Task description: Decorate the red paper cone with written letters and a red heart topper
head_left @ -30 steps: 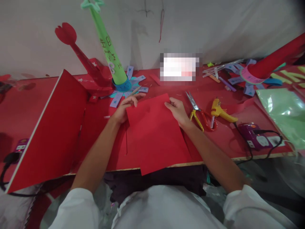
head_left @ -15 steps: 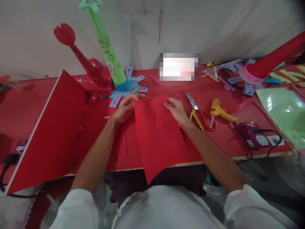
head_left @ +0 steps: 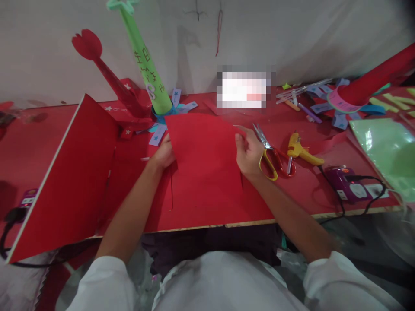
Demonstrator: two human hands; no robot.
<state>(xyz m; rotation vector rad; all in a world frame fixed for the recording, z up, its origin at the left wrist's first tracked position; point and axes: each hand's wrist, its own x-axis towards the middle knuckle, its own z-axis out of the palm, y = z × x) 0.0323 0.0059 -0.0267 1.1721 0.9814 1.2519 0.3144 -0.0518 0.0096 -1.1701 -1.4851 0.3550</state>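
A sheet of red paper [head_left: 202, 160] is held up over the red table between my two hands, nearly flat toward me. My left hand [head_left: 166, 153] is at its left edge, with most of the fingers hidden behind the sheet. At the right edge my right hand [head_left: 250, 151] is closed, thumb and curled fingers against the paper. Just right of that hand lie scissors [head_left: 267, 152] with one yellow and one red handle. Beyond the sheet's upper left corner stands a green paper cone [head_left: 151, 71] with brown writing and a blue base band.
A large red board [head_left: 71, 181] stands folded up at left, near a red paper flower [head_left: 87, 45]. To the right are a yellow glue gun [head_left: 303, 150], a purple power socket [head_left: 343, 183] with cables, a red cone [head_left: 372, 82] and a shiny green packet [head_left: 389, 155].
The red sheet has turned and risen, so its pointed corner no longer hangs over the table's front edge. My right hand has shifted slightly right; my left fingers went behind the paper.
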